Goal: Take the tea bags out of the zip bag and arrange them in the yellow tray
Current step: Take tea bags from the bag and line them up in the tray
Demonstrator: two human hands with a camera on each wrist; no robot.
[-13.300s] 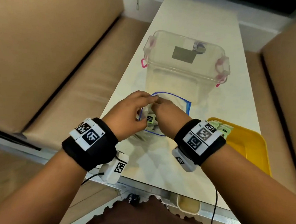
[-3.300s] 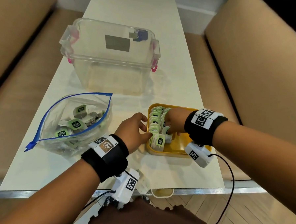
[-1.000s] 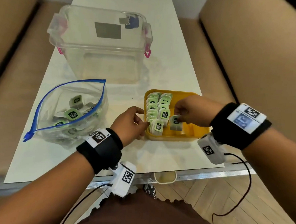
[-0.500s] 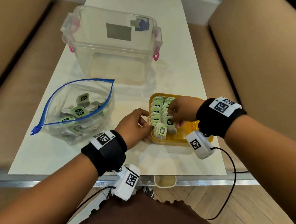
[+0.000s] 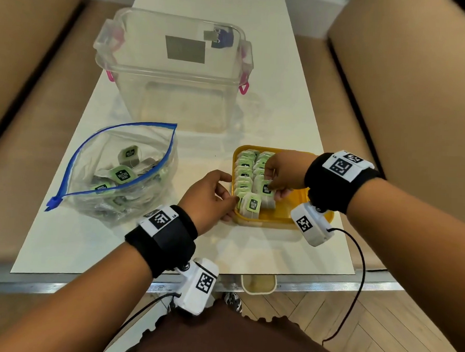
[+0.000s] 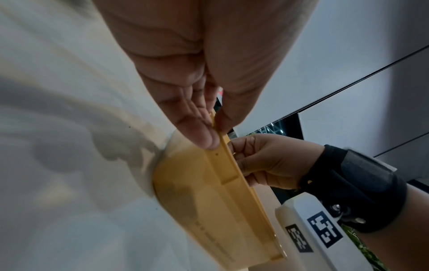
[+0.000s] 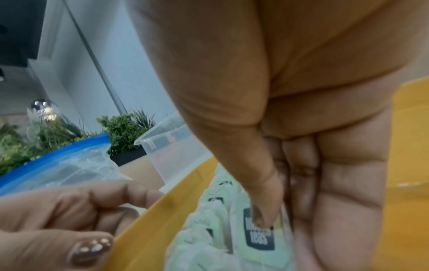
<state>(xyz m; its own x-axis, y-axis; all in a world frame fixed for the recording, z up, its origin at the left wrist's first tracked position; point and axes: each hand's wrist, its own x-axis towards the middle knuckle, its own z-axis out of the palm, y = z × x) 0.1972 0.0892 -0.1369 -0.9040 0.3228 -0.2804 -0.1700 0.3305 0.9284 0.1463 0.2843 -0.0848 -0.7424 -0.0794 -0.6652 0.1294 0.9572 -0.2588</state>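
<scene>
The yellow tray sits on the white table near its front right and holds two rows of green-tagged tea bags. My right hand pinches one tea bag at the near end of the right row, thumb on its tag. My left hand grips the tray's left rim between thumb and fingers. The zip bag lies open to the left with several tea bags inside.
A clear plastic box with pink latches stands behind the zip bag and tray. Tan benches flank the narrow table on both sides. The table's front edge is just below the tray; a wrist cable hangs over it.
My right hand has carried the tea bag from the tray's bare right part into the near end of the right row. My left hand stays on the tray's rim.
</scene>
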